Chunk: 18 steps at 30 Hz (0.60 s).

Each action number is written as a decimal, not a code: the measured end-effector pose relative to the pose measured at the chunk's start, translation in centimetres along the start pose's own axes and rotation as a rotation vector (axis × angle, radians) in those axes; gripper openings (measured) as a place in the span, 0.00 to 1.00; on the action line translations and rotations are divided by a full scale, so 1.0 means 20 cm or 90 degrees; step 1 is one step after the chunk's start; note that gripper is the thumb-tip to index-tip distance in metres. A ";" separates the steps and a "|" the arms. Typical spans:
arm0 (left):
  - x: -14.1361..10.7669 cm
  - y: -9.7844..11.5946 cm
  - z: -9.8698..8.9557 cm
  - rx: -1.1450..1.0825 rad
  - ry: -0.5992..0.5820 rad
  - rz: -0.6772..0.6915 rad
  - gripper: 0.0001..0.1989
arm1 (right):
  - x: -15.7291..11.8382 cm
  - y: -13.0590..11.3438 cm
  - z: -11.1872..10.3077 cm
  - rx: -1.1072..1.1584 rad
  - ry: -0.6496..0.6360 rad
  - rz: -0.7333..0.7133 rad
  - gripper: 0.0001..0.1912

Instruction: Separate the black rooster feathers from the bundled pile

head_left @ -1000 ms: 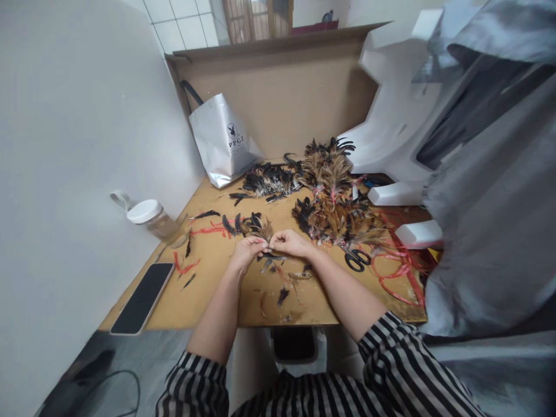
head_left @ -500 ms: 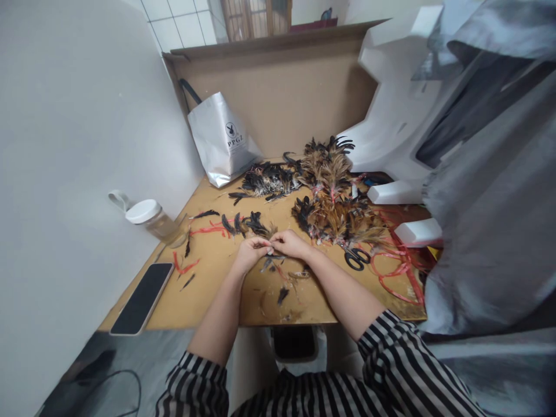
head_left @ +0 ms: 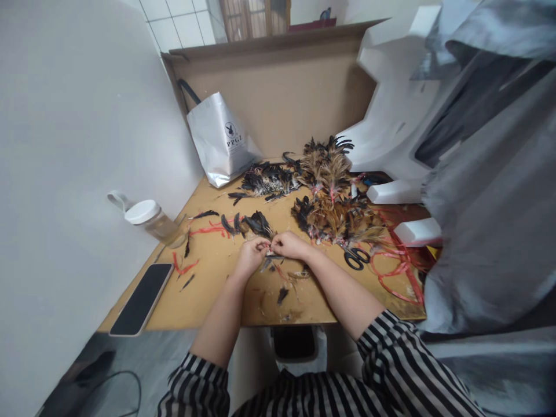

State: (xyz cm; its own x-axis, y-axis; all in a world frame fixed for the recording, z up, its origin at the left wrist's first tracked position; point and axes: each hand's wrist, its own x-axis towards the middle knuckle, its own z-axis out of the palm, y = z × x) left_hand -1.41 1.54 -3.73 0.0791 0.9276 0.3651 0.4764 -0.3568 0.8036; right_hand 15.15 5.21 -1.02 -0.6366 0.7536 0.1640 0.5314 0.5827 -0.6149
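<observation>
My left hand (head_left: 253, 255) and my right hand (head_left: 290, 245) meet over the near middle of the table, fingertips almost touching. Both are closed in a pinch at the pale quill end of a small bunch of black feathers (head_left: 259, 222), whose tips fan away from me. The fingers partly cover the quills, and a bit of red and white shows between them. Just left of the bunch lie a few loose black feathers (head_left: 232, 225) and strips of red plastic string (head_left: 206, 229). Small feather scraps (head_left: 283, 295) are scattered below my hands.
Brown feather bunches (head_left: 339, 223) lie at right, near black-handled scissors (head_left: 357, 258) and tangled red string (head_left: 406, 269). Behind are a dark feather pile (head_left: 271, 179) and a silver bag (head_left: 223, 139). A phone (head_left: 142, 299) and a lidded cup (head_left: 156, 221) are at left; a white machine (head_left: 395, 116) stands right.
The black feather bunch has turned and fans out more openly behind my fingers. My left fingers have curled and shifted slightly; the right hand has barely moved.
</observation>
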 end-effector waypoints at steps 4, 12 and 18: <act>0.00 -0.02 0.01 0.069 0.013 0.026 0.07 | 0.00 0.00 0.00 0.015 0.013 0.003 0.09; 0.01 0.01 -0.01 0.165 0.023 0.100 0.05 | 0.00 0.00 0.01 0.054 0.007 0.023 0.07; 0.01 0.02 -0.02 0.155 0.027 0.116 0.04 | 0.00 0.00 0.01 0.093 0.006 0.037 0.10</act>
State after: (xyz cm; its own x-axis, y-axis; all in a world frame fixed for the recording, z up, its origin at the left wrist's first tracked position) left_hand -1.47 1.48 -3.11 0.1481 0.8438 0.5158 0.6539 -0.4748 0.5890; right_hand 15.01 5.08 -1.22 -0.6018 0.7877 0.1321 0.4796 0.4887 -0.7288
